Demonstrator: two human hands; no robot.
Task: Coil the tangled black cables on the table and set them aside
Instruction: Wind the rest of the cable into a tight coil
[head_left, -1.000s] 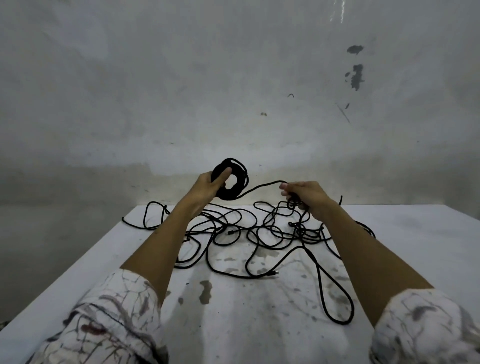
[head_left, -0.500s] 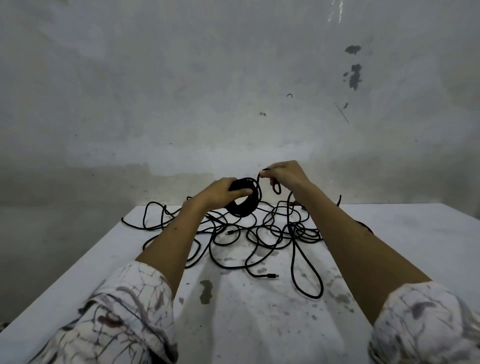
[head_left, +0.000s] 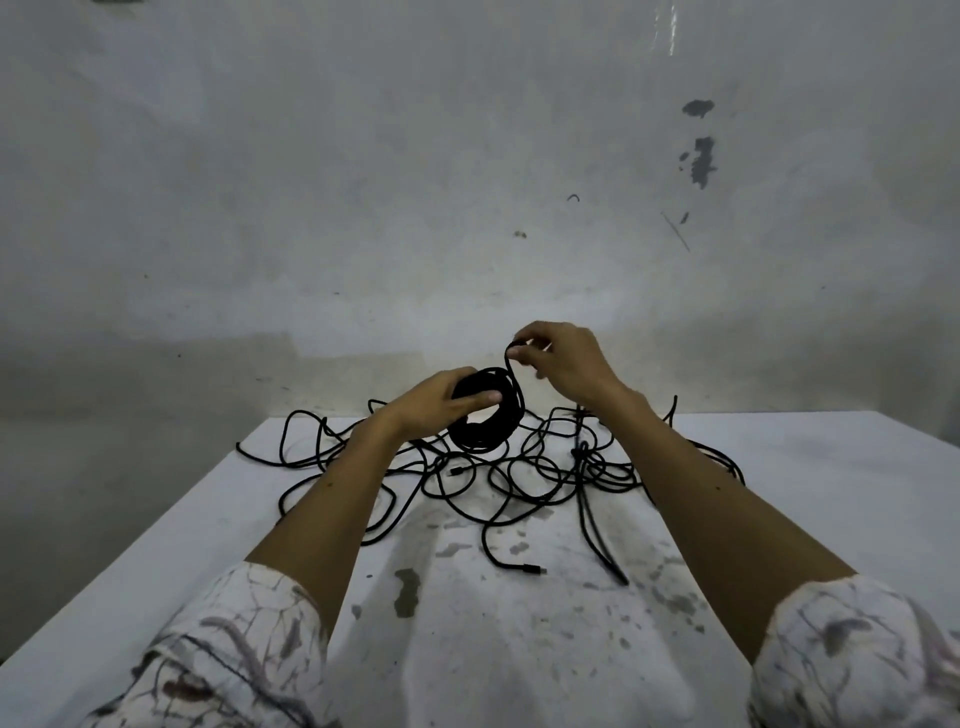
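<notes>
Sleeves: nearest to me I see two white patterned sleeves, pushed up, at the bottom corners of the view.

Table: the white table has grey stains and chipped spots on the near part; its far edge is close to the wall.

Cable end: a small plug lies on the table between my two forearms, at the end of one loose black strand.

Long loop: just to the right of the plug a narrow loop of cable reaches toward me and rests flat on the table.

Tangled cables: the loose black cables lie spread on the far half of the table, in many crossed loops — I cannot tell how many separate cables there are.

Left hand: the left hand holds the coil above the tangle; the thumb lies across its front and the fingers go behind it. The coil stands nearly upright and is lifted from the table.

Right hand: the right hand is a little higher and just beside the coil — thumb and forefinger pinch one strand that bends down to the top of the coil; the other fingers are curled loosely.

Wall: behind the table a grey-white wall with some dark chipped marks at the upper right.
</notes>
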